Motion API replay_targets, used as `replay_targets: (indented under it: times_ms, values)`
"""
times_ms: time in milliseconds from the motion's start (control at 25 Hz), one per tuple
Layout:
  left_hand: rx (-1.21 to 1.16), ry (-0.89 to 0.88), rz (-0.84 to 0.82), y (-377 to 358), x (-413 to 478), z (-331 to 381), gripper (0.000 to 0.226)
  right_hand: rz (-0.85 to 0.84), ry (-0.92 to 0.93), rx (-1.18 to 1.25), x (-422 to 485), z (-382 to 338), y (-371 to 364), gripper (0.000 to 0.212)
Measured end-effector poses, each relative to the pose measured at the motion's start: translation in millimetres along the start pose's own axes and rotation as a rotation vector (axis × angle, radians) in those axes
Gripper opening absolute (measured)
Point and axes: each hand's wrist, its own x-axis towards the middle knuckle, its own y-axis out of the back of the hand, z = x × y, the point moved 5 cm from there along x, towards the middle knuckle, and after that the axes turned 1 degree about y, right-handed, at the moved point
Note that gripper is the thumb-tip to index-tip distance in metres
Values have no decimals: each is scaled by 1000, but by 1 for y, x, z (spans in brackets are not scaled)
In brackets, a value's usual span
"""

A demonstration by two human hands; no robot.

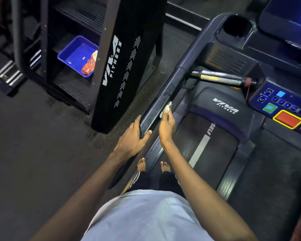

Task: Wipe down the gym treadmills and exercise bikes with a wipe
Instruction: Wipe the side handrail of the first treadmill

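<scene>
I stand barefoot on a dark treadmill whose belt (205, 150) runs ahead of me. Its left handrail (162, 100) slopes away toward the console. My left hand (132, 138) grips the near end of that rail, thumb on the inner side and fingers over the outer edge. My right hand (167, 124) holds a small white wipe (166, 108) and presses it against the rail's inner face, just beyond my left hand. The console panel (285, 108) with coloured buttons sits at the right.
A black Viva Fitness stair machine (123, 66) stands to the left, with a blue tray (76, 54) holding an orange packet on one step. A metal bar (221, 79) crosses below the console. A cup holder (236, 25) sits at the rail's far end. Grey floor lies at left.
</scene>
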Motion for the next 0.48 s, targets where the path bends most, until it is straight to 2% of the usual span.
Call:
replay_targets:
  times_ms: [120, 280, 360, 480]
  values:
    - [-9, 4, 37, -2, -1, -1, 80, 56, 70, -57, 9, -12, 3, 44]
    - [-10, 4, 53, -3, -2, -1, 82, 82, 264, -131, 6, -17, 7, 45]
    - [-10, 2, 62, -3, 0, -2, 81, 77, 232, -157, 19, -22, 7, 44]
    - [-15, 23, 68, -5, 2, -3, 79, 56, 84, -203, 37, -17, 12, 35]
